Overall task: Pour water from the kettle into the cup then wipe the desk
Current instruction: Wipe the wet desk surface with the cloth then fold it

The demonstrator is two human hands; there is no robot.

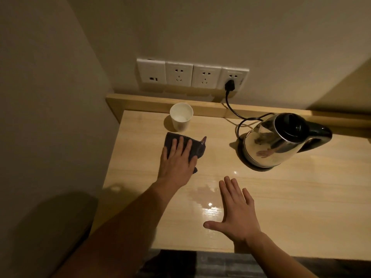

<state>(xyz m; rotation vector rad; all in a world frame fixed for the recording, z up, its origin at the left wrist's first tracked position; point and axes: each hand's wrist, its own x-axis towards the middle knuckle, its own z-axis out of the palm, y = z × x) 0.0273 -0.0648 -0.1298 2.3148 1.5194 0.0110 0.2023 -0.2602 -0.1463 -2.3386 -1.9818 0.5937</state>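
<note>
A: Left hand (176, 159)?
B: Palm down on the dark grey folded cloth (185, 150), pressing it flat to the light wooden surface (301, 197). Fingers (181, 144) stretched out straight, slightly apart, lying on top of the cloth, not curled round it. One cloth corner sticks up at the right, another pokes out under the heel of the hand.

A: Right hand (235, 210)?
B: Open, fingers (230, 189) extended and close together, thumb splayed wide to the left. Holds nothing. Low over the near part of the surface; can't tell if the palm is touching.

A: Cup?
B: White paper cup (181, 116) upright at the back left, just behind the cloth, near the raised wooden back ledge (160, 102). Something pale shows in the bottom; water level not readable.

A: Kettle?
B: Shiny stainless steel kettle with black lid and handle (281, 140), upright on its base at the back right, well apart from both hands. Black power cord (233, 112) runs to the plug in the rightmost of the white wall sockets (192, 75).

A: Surface condition?
B: Glossy wet-looking patch (208, 197) between the two hands, reflecting light.
</note>
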